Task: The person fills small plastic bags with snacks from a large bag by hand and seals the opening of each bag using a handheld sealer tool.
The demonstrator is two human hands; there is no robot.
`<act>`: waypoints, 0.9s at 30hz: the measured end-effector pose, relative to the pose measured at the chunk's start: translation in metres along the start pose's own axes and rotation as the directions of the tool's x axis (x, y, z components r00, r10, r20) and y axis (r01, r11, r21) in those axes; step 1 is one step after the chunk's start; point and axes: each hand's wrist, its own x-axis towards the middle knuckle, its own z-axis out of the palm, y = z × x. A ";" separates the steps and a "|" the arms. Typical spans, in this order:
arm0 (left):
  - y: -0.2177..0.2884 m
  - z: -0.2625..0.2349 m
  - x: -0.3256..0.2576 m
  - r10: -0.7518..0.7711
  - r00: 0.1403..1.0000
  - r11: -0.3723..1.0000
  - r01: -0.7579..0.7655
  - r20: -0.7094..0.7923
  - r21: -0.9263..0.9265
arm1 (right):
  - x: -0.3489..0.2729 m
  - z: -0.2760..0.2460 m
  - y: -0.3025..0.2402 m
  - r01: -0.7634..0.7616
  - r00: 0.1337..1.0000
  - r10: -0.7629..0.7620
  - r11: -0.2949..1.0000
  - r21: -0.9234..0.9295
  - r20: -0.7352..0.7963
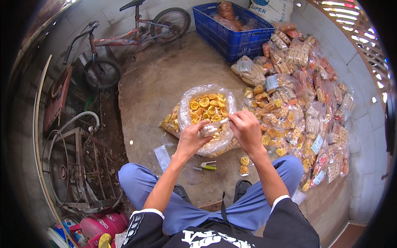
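Note:
A large clear plastic bag (187, 99) stands open between my knees, full of yellow, wheel-shaped crackers (209, 103). Over its near side, my left hand (191, 139) is closed round a small clear plastic bag (208, 130) with something whitish in it. My right hand (247, 129) pinches the narrow white end of that small bag, fingertips pressed together. Below the hands, on the floor, lies a green-and-silver stapler (209, 165) beside a short strip of staples (197, 168). Flat clear bags (162, 157) lie near my left knee.
Several filled snack bags (285, 89) are heaped along the right wall. A blue crate (229, 35) holding more bags stands behind, next to a white sack (273, 10). A small bicycle (132, 37) leans at the back left. A metal frame (78, 165) and a pink gas cylinder (103, 225) stand at left.

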 end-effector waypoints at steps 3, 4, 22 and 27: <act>0.004 0.000 0.000 -0.040 0.999 0.999 0.040 0.022 -0.006 | -0.002 0.002 -0.001 0.010 1.000 -0.011 1.000 -0.013 -0.012; 0.006 0.000 0.001 -0.051 0.998 0.998 0.052 0.037 -0.024 | -0.004 0.004 0.000 0.001 1.000 -0.001 1.000 -0.015 -0.025; 0.009 0.000 0.000 -0.103 0.991 0.989 0.111 0.089 -0.095 | -0.003 0.003 -0.003 -0.054 0.996 0.054 0.999 -0.005 -0.067; 0.007 0.001 0.001 -0.015 1.000 0.995 0.016 0.013 -0.095 | -0.002 0.003 -0.004 -0.059 0.997 0.059 0.998 -0.004 -0.054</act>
